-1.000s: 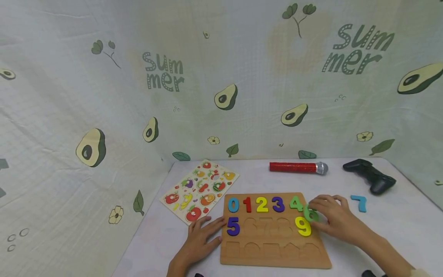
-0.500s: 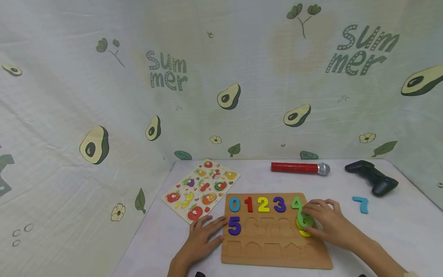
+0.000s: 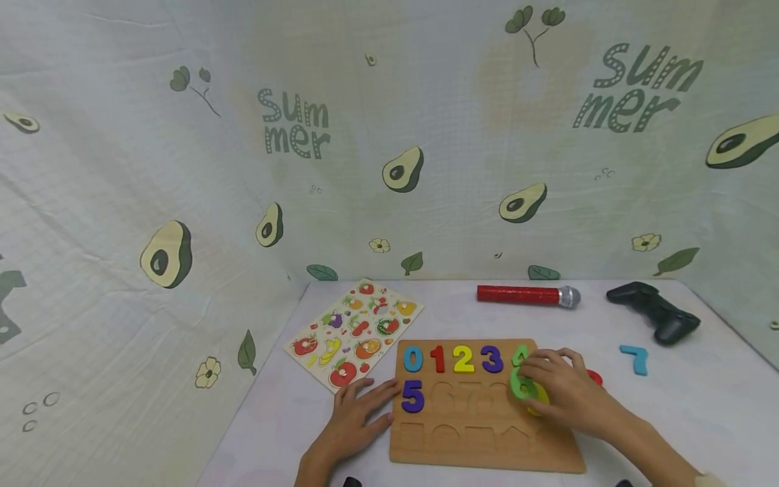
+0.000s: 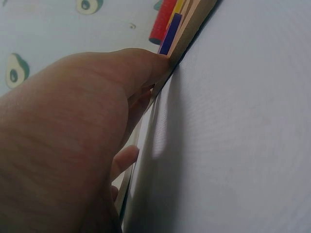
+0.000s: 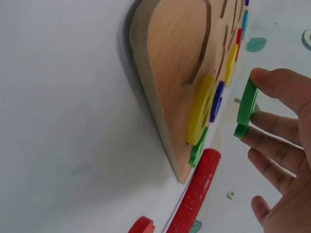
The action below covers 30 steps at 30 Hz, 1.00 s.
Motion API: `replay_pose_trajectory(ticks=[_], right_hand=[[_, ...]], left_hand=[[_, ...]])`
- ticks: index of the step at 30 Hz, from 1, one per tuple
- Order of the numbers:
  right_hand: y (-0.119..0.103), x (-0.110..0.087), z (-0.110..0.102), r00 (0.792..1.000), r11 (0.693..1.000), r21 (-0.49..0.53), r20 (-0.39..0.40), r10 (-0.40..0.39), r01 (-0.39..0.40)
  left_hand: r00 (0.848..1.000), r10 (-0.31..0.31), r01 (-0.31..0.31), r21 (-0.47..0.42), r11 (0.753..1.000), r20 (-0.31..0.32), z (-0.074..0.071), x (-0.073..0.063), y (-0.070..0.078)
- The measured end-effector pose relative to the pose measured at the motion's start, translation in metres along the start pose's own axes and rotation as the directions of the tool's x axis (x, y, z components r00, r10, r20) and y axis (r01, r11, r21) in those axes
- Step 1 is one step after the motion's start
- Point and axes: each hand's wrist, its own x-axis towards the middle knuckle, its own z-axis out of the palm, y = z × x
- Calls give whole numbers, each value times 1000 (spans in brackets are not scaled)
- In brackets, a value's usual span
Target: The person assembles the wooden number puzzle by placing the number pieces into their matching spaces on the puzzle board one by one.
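Observation:
My right hand (image 3: 569,393) pinches a green number six (image 3: 521,385) between thumb and fingertips. In the right wrist view that green six (image 5: 247,103) hangs above the wooden number board (image 3: 462,457), clear of its surface. Beneath it a yellow nine (image 3: 541,402) sits on the board, partly covered by the six and the hand. My left hand (image 3: 353,423) rests at the board's left edge with fingers spread, near a purple five (image 3: 412,396). Along the top row stand a blue zero (image 3: 412,359), red one (image 3: 437,359), yellow two (image 3: 463,360), purple three (image 3: 491,359) and partly hidden green four (image 3: 520,355).
A blue seven (image 3: 635,359) lies right of the board. A red piece (image 3: 596,377) shows partly behind my right hand. Further back are a red microphone (image 3: 517,295), a black game controller (image 3: 654,312) and a fruit puzzle board (image 3: 353,335).
My right hand has carried the green six leftward, from the board's right edge to over the yellow nine. The red piece behind that hand has come into view. My left hand stays at the board's edge.

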Motion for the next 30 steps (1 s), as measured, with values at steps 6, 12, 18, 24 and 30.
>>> replay_pose_trajectory(ticks=[6,12,18,24,30], right_hand=[[-8,3,7,1000,999,52,-3,-7,8],[-17,8,13,1000,994,104,6,-24,23],[-25,13,20,999,992,117,26,-44,41],[-32,17,25,996,991,122,54,-70,63],[-40,20,28,993,986,142,61,-99,89]], left_hand=[[1000,11,-11,3,1000,-10,1,-1,-1],[1000,14,-14,-1,1000,-15,1,0,0],[1000,2,-2,8,1000,-8,1,0,0],[1000,-19,19,4,1000,7,-1,0,2],[1000,-13,13,11,1000,5,-1,0,3]])
